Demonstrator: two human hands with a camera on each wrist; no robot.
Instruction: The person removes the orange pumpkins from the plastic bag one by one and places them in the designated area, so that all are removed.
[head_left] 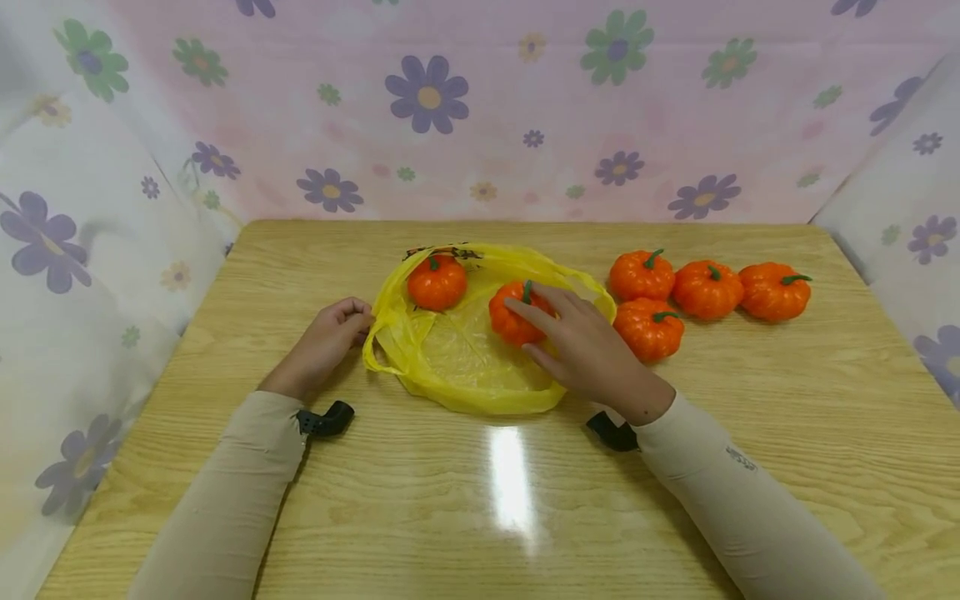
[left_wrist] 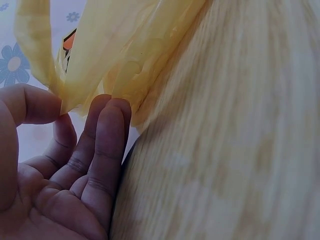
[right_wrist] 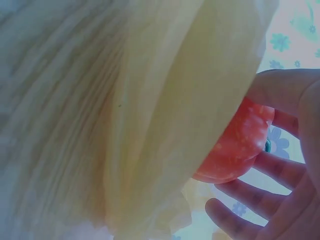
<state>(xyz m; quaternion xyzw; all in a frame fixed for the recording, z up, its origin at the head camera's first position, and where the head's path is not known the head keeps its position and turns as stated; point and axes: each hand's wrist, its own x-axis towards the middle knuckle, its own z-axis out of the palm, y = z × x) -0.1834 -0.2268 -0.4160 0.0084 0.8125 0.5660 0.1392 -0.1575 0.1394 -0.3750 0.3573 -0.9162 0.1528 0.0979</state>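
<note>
A yellow plastic bag lies spread on the table with its mouth facing up. My left hand is at the bag's left side; in the left wrist view its thumb and index finger pinch the thin plastic. Inside the bag, toward the back left, sits one small orange pumpkin with a green stem. My right hand reaches over the bag's right rim and holds another pumpkin between thumb and fingers. In the right wrist view the bag's wall partly hides that pumpkin.
Right of the bag, several more pumpkins stand close together, among them a front one near the bag's rim and a far right one. The wooden table meets flowered cloth at the back and sides.
</note>
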